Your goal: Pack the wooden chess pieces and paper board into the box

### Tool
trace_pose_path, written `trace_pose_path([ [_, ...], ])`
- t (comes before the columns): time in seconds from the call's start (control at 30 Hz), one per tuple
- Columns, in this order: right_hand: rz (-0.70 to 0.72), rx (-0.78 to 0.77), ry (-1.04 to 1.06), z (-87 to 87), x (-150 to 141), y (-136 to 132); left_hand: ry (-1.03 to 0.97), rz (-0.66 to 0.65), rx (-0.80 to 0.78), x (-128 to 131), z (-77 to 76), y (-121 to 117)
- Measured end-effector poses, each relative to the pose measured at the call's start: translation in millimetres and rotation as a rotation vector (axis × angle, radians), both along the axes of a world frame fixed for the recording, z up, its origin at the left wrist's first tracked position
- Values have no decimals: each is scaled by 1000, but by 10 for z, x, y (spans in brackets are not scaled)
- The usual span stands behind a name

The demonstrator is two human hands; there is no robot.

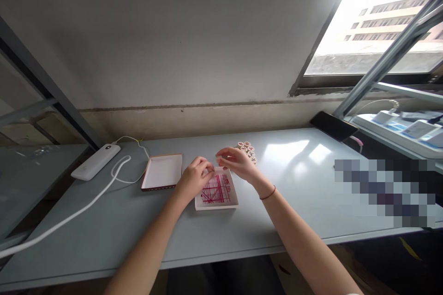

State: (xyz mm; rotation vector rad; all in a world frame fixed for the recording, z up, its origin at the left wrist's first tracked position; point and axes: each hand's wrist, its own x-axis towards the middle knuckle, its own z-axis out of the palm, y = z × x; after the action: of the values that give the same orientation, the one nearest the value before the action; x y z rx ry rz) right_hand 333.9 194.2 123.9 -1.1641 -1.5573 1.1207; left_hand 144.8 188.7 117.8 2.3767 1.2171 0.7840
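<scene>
Several round pieces (pixel 247 144), their characters (pixel 253 160) too small to read, lay beyond the right hand (pixel 238 162), which pinched a pale piece (pixel 218 157); under the left hand (pixel 195 176), grip unclear, sat a white box (pixel 217 208).

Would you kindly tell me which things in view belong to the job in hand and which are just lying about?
Likely in the job:
white box beneath the left hand
red-lined sheet inside it
round pieces by the right hand
shallow open tray

Apparently lying about:
white device
white cable
dark phone
</scene>
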Motion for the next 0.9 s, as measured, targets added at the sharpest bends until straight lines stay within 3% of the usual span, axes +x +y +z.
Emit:
trace_pose_path([
  [0.07, -13, 20, -55, -8, 40, -10, 76, -1, 38, -2, -40, -21],
  [0.27, 146, 182, -352, 1, 36, -100, 317, 49, 155, 23, -61, -50],
  [0.43, 138, 384, -591, -24, -100, -159, 359, 119, 65, -83, 14, -25],
  [0.6, 172, 534, -788, -73, -194, -157, 375, 136, -34, -138, -22, 4],
  [0.9, 150, 504, -957, -120, -224, -130, 380, 113, -91, -96, -21, -10],
])
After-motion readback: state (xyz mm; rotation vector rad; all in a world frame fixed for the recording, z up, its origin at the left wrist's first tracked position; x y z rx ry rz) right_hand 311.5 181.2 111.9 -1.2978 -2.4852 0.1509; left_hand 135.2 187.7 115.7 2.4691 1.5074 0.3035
